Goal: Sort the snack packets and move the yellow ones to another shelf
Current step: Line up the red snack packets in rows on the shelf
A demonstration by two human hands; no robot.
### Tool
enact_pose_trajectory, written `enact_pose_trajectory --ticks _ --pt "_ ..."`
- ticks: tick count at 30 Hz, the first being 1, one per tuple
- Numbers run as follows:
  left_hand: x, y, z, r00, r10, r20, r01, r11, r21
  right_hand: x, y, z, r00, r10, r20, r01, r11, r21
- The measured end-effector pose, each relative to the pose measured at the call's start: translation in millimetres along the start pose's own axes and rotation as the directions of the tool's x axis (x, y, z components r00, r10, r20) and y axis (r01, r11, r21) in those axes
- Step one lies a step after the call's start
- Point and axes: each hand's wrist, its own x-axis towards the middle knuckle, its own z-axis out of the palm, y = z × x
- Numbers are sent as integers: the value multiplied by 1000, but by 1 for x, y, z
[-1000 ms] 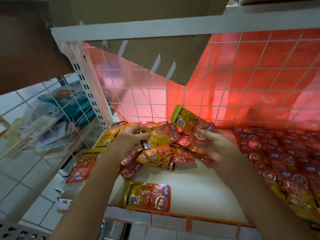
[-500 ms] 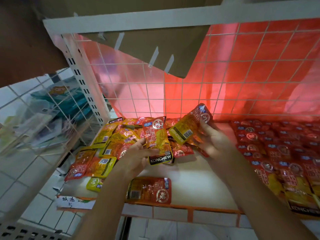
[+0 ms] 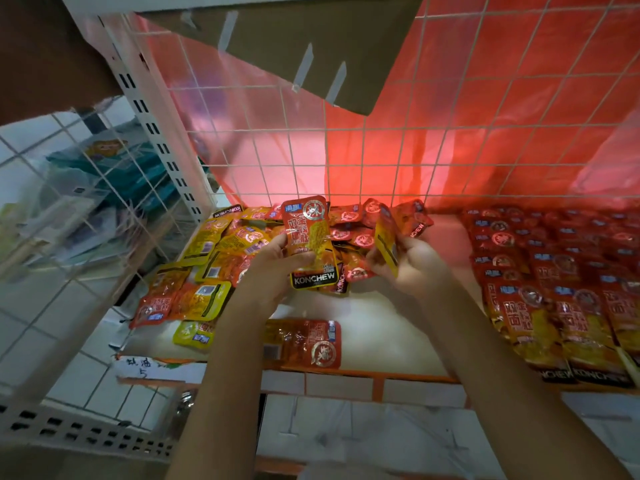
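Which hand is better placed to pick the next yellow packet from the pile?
Probably the left hand: it is nearer the yellow packets at the pile's left side. The right hand is by the red ones, though both already hold a packet.

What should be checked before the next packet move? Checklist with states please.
1. Left hand holds one packet: ok.
2. Right hand holds a packet: ok, seen edge-on.
3. Colour of right-hand packet: cannot tell fully, the edge looks yellow.
4. Mixed pile behind the hands unsorted: not ok.
5. Red packets lie in rows on the right: ok.
6. Destination shelf in view: cannot tell.
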Motion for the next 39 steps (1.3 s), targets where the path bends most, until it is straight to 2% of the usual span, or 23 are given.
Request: enact_pose_trajectory --ticks 5,7,12,18,22,29,31,36,39 --pt "-3 -3 8 1000 22 -1 -22 998 62 -5 9 3 996 -55 -65 39 973 -226" --pt "-4 -4 11 1000 31 -6 -31 997 77 -6 11 3 999 -38 -30 28 958 -286" --pt "-6 -6 15 999 38 -28 -36 997 68 -19 10 5 977 30 212 33 957 -287" --pt "-7 -10 10 999 41 -35 -38 997 70 -19 14 0 947 151 285 -55 946 -318" --pt "-9 -12 9 998 51 -35 -49 996 69 -14 17 -5 901 196 387 -101 962 -252" --pt "-12 -11 11 999 51 -14 -51 998 34 -24 14 -3 962 54 267 27 955 -294" --pt "-12 -10 12 998 54 -12 -54 998 25 -24 14 -4 965 23 263 57 955 -291" --pt "-13 -8 16 999 38 -16 -38 999 3 -27 9 -11 957 -10 290 155 863 -481" --pt "-8 -7 19 998 37 -52 -34 998 59 -30 6 -16 952 -1 307 172 829 -532"
